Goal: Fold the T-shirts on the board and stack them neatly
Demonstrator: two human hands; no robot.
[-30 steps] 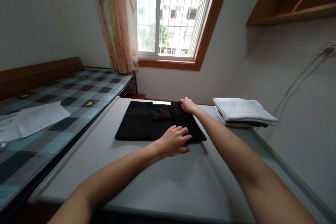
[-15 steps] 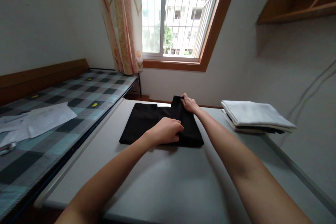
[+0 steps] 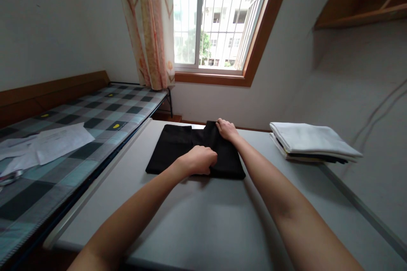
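A black folded garment [image 3: 171,148] lies on the white table, with one flap on its left part and another on its right. My left hand [image 3: 200,160], fingers curled inward, is closed on the right flap near the garment's front edge; its fingertips are partly hidden. At the far edge, my right hand [image 3: 226,129] pinches the upper corner of that same flap, which rises slightly above the rest.
To the right, a stack of folded white and dark cloth [image 3: 311,137] sits on the table [image 3: 197,220]. On the left is a bed with a checked mattress [image 3: 127,110], bearing loose papers [image 3: 60,139]. A curtain [image 3: 152,29] hangs beside the barred window [image 3: 222,21].
My left hand has gone from spread fingers near the front edge to a closed grip on the flap. The right hand lifted the flap's far corner, then lowered it a little. The view shifted slightly.
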